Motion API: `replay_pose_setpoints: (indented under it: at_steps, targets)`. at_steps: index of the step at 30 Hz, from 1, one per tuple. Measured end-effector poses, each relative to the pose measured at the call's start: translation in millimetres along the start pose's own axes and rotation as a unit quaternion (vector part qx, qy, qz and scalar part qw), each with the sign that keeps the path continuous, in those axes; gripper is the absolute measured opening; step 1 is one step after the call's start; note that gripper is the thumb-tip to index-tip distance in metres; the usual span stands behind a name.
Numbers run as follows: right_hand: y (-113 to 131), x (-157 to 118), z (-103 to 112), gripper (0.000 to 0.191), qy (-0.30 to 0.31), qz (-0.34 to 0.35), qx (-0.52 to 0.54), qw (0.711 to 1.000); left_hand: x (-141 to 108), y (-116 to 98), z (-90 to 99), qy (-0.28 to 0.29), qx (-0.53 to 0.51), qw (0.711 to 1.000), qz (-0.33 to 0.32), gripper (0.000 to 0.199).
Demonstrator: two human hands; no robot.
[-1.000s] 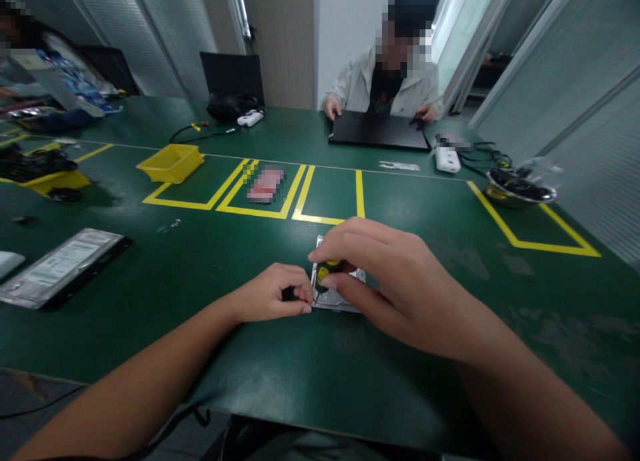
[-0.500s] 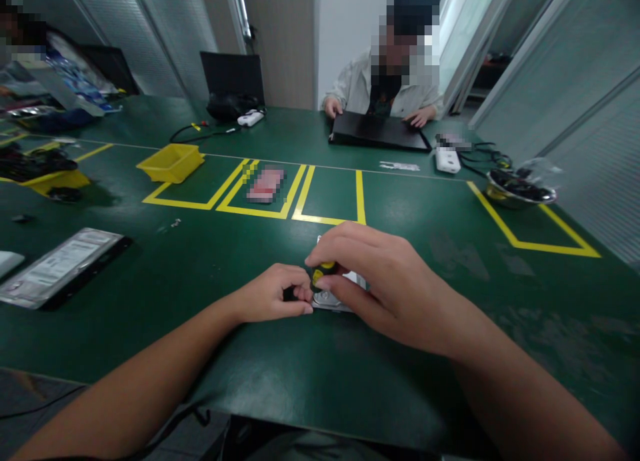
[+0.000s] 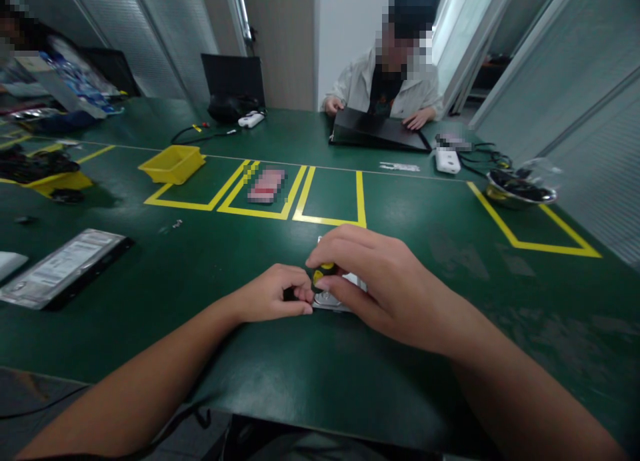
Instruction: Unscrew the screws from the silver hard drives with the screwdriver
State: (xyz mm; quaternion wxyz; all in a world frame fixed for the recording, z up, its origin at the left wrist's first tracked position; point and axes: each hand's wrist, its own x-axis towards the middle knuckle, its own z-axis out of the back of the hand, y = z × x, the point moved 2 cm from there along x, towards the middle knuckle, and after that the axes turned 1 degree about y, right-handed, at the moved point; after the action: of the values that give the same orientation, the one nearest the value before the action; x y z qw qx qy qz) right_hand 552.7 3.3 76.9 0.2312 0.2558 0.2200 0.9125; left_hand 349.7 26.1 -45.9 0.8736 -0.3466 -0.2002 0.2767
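Drive (image 3: pixel 333 304) lies flat on the green table (image 3: pixel 240 361), right under the R hand (image 3: pixel 383 274) & just beside the L hand (image 3: pixel 275 292), whose fingertips reach its left edge; whether they touch or grip it, can't tell. R hand is pinching a stubby yellow-&-black screwdriver (image 3: pixel 324 272) btwn thumb & bent forefinger, held over the drive's left part, handle roughly upright w/ a slight tilt. R wrist arches, back of hand up, R forearm (image 3: pixel 530 374) slanting in from the bottom right corner. L hand sits low, fingers curled in, thumb stretched along toward the drive's near left corner; L forearm (image 3: pixel 140 374) comes up from bottom left, nr the table's edge. Dark gap btwn L thumb & fingers, can't tell if anything's in there. Most of the drive is hidden by the R hand: only its near left part, a pale strip btwn thumb & fingers, & a bit of the far corner show. Screwdriver's tip & shaft can't be made out, so can't tell if it meets a screw. Another drive w/ a white label (image 3: pixel 65 268) lies well apart, far left; a white thing (image 3: pixel 10 264) next to it is cut off by the pic's edge.
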Motion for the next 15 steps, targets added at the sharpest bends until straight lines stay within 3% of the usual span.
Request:
replay_pose_setpoints:
  at_steps: [5, 15]
  targets:
    - [0.5, -0.6, 0.2, 0.018, 0.009, -0.008, -0.005, 1.0, -1.4, -0.8, 2.7, 0.005, -0.017, 1.0, 0.001, 0.005]
    - [2.1, 0.0, 1.1, 0.016, 0.011, -0.008, -0.006, 1.0, -0.2, -2.0, 1.8, 0.009, -0.022, 1.0, 0.001, 0.005]
